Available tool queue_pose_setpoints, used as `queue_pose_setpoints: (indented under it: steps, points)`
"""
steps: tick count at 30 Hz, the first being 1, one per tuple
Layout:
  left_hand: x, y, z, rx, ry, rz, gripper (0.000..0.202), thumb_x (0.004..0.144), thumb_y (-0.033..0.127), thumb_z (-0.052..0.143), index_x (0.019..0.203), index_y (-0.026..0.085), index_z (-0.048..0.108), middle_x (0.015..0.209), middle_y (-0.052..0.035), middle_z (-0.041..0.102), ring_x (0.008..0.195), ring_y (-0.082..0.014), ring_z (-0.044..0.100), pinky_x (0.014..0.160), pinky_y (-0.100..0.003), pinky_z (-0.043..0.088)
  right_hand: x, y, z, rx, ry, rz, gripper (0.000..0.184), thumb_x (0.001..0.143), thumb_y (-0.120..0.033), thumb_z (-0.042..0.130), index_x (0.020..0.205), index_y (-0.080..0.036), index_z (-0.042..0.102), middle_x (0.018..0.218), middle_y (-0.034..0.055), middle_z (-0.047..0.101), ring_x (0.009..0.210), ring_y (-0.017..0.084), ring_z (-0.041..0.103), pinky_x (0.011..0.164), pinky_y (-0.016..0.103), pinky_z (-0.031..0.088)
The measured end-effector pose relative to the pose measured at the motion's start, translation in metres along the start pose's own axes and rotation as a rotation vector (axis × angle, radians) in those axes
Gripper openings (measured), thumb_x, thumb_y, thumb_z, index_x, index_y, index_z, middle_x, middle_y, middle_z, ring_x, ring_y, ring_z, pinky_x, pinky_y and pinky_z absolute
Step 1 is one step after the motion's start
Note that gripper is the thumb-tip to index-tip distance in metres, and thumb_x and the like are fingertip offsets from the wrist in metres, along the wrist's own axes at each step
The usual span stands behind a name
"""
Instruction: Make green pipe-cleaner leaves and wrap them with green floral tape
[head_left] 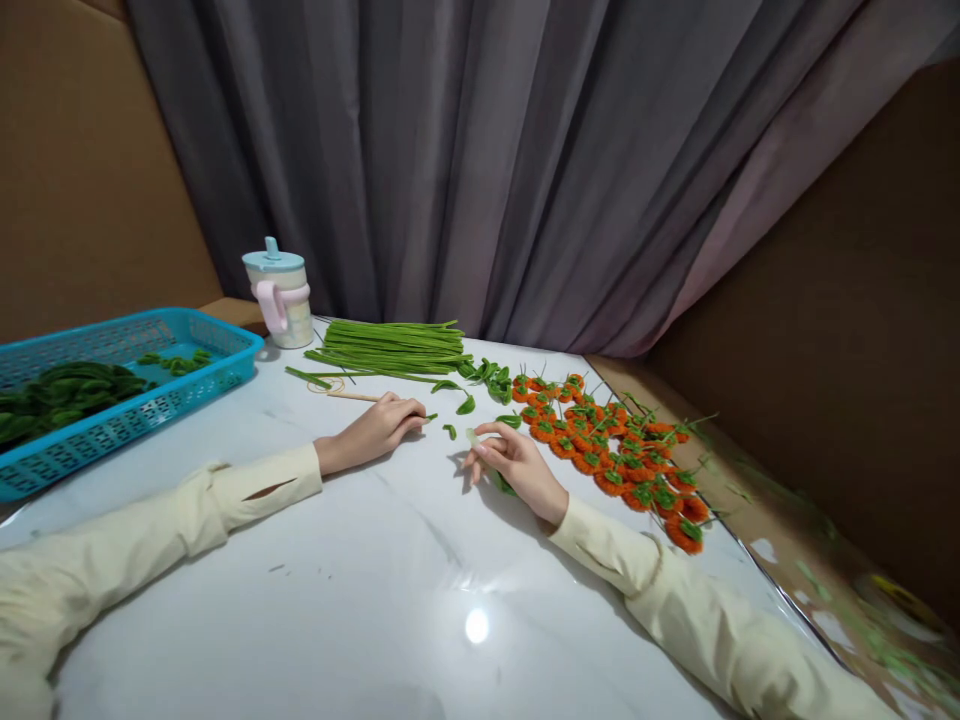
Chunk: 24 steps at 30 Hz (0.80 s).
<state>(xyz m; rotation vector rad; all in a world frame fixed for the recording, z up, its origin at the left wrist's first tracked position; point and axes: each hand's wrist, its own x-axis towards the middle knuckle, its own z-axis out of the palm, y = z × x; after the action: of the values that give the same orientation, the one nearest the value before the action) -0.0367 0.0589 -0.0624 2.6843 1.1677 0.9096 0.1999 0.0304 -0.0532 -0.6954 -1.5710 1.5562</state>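
Observation:
My left hand (384, 428) rests near the table's middle with its fingers closed; a small fuzzy green piece (430, 417) sticks out from its fingertips. To the right, my right hand (521, 470) pinches a small pale, translucent piece (472, 437) between thumb and finger, its other fingers loosely curled. Partly hidden under that hand is a green leaf (502, 484). Between the hands lies a short curved green piece (450, 431). Fuzzy green leaves (466, 404) lie just beyond, and a thin wooden stick (352, 396) lies behind my left hand.
Several orange fuzzy flowers (589, 462) with green backs spread along the right side. A bundle of green chenille stems (386, 347) lies at the back. On the left stand a blue basket (142, 408) of green pieces and a lidded cup (279, 295). A grey curtain (450, 160) hangs behind.

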Motion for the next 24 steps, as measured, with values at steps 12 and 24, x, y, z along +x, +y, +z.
queue_pose_setpoints:
  steps: [12, 24]
  points:
    - [0.014, 0.009, 0.018, -0.179, -0.029, 0.065, 0.022, 0.092, 0.024, 0.035, 0.109, 0.014, 0.045, 0.105, -0.0104, 0.058, 0.095, -0.0182, 0.057, 0.081, -0.03, 0.046, 0.023, 0.005, -0.002, 0.028, 0.058, 0.005, 0.033, 0.072, -0.042, 0.069, 0.078, -0.014, 0.054, 0.068, 0.0035, 0.064, 0.048, 0.012, 0.056, 0.052, 0.026, 0.047]
    - [0.01, 0.017, 0.019, -0.055, 0.111, 0.2, 0.013, 0.091, 0.02, 0.039, 0.102, 0.015, 0.044, 0.092, -0.008, 0.059, 0.083, -0.017, 0.058, 0.072, -0.029, 0.048, 0.022, 0.01, 0.001, -0.052, 0.11, -0.008, 0.034, 0.072, -0.044, 0.069, 0.077, -0.013, 0.057, 0.067, 0.0055, 0.065, 0.046, 0.012, 0.056, 0.049, 0.025, 0.049]
